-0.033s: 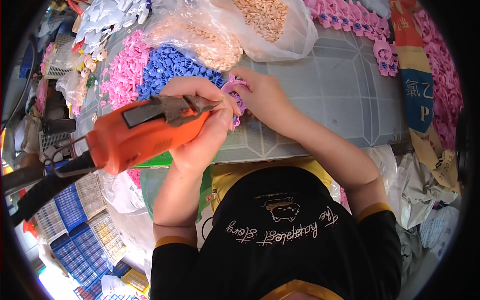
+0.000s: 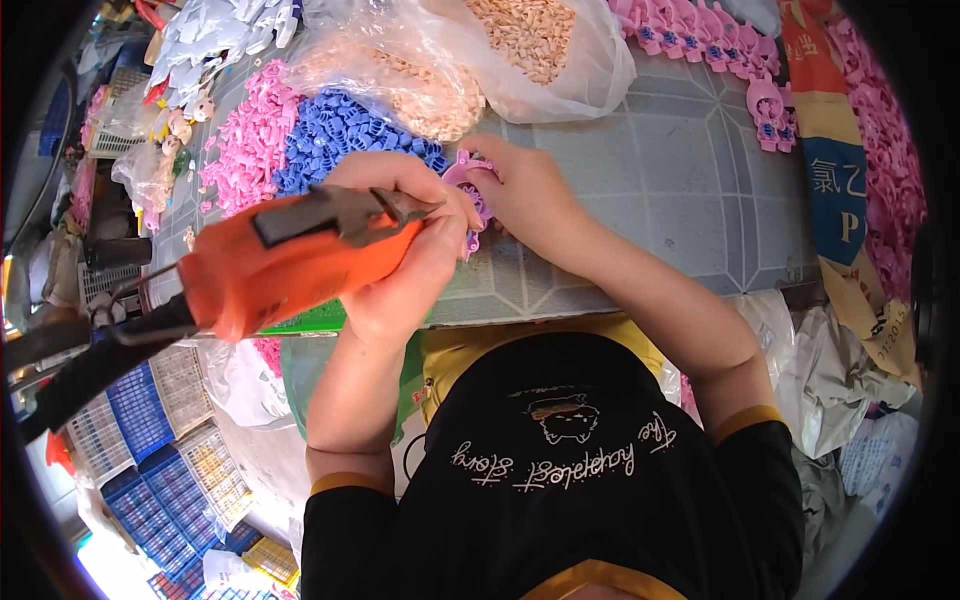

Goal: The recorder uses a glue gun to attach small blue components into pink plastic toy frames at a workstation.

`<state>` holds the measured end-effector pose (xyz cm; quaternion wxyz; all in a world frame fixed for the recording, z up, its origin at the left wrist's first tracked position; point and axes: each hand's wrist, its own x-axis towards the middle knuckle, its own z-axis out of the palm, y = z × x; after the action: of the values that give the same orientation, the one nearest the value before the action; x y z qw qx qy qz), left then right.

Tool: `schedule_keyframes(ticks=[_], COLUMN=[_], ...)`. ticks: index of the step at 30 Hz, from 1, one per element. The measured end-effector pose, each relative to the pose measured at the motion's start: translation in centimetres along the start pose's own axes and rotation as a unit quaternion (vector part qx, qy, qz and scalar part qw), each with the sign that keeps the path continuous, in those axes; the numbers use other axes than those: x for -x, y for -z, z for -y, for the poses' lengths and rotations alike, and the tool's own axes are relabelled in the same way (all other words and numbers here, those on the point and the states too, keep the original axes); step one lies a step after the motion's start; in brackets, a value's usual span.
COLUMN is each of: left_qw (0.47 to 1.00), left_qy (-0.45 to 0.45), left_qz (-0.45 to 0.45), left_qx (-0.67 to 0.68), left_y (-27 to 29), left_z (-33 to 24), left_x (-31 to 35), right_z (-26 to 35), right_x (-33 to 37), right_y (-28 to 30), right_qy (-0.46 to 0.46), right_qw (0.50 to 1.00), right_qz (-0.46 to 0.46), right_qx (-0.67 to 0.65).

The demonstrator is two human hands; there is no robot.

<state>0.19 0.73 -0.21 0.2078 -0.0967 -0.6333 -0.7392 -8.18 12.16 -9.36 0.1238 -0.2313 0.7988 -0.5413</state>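
Note:
My left hand point(image 2: 415, 275) is closed around an orange electric screwdriver point(image 2: 300, 270), which lies between thumb and forefinger like a thick pen. Its narrow front end points right, at a small pink and purple plastic toy part point(image 2: 464, 172) just above the table. The fingers of my right hand point(image 2: 530, 190) pinch that part from the right side. Both hands almost touch around it, so much of the part and the tool's tip are hidden. A heap of blue plastic pieces point(image 2: 340, 135) lies just beyond my left hand.
Pink pieces point(image 2: 250, 150) are heaped at the left, with pale grey parts point(image 2: 215, 45) behind. Plastic bags of peach-coloured pieces point(image 2: 530, 40) stand at the back. A row of pink toy parts point(image 2: 700, 40) curves along the far right. Crates point(image 2: 150, 500) sit lower left.
The rear end of the screwdriver has shifted slightly right and up, and its cable has swung a little. My hands and the toy part stay practically in place.

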Motion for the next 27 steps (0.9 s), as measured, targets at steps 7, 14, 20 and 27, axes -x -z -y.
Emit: schedule_keyframes(ticks=[7, 14, 20, 27], left_qw=[0.999, 0.982, 0.994, 0.994], left_qy=[0.040, -0.013, -0.067, -0.051], left_qz=[0.015, 0.053, -0.084, -0.095], left_qx=[-0.008, -0.179, -0.019, 0.024], left_y=[0.3, 0.0, 0.0, 1.2], left_z=[0.8, 1.1, -2.0, -2.5], left_x=[-0.4, -0.3, -0.1, 0.4], right_z=[0.2, 0.1, 0.1, 0.7], right_x=[0.3, -0.1, 0.2, 3.7], right_y=[0.1, 0.1, 0.7, 6.8], right_qy=[-0.002, 0.015, -0.003, 0.083], right_qw=[1.000, 1.000, 0.999, 0.994], right_qz=[0.018, 0.003, 0.031, 0.048], right_qx=[0.025, 0.001, -0.014, -0.043])
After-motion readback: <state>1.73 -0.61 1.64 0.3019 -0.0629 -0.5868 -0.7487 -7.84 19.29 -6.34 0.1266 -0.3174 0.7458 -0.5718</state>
